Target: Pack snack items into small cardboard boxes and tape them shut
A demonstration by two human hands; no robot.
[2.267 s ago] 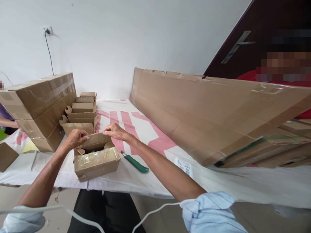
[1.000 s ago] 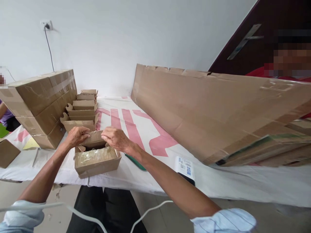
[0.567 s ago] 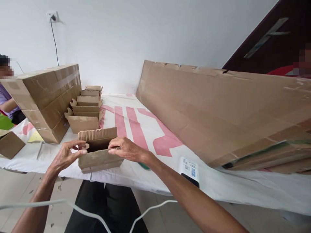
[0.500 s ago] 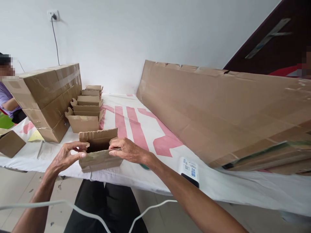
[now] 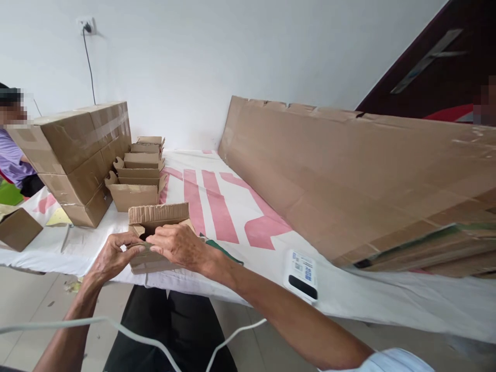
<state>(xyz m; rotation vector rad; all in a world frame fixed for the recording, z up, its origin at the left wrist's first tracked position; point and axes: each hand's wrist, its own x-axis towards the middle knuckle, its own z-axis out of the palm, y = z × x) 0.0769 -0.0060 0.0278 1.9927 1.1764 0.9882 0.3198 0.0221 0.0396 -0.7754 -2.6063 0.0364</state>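
Observation:
A small open cardboard box [image 5: 153,264] stands near the table's front edge, its back flap raised. My left hand [image 5: 115,257] is closed, thumb and fingers pinching the upper front edge of this box near its left corner. Close beside it, my right hand [image 5: 182,247] is also closed on the front edge, its fingers bent over the rim and covering much of the opening. The inside of the box is dark and mostly hidden. Behind the right forearm, a flat green item [image 5: 225,251] shows on the cloth; its kind is unclear.
Several open boxes [image 5: 134,196] stand in a row behind, beside stacked taped cartons [image 5: 70,144]. Another box [image 5: 19,227] lies far left. A large cardboard sheet [image 5: 329,170] leans at right. A white device [image 5: 301,276] and cable [image 5: 127,336] are nearby. A person [image 5: 15,155] sits left.
My right hand has moved left along the box's front edge, from the right corner to beside my left hand. More of the green item now shows.

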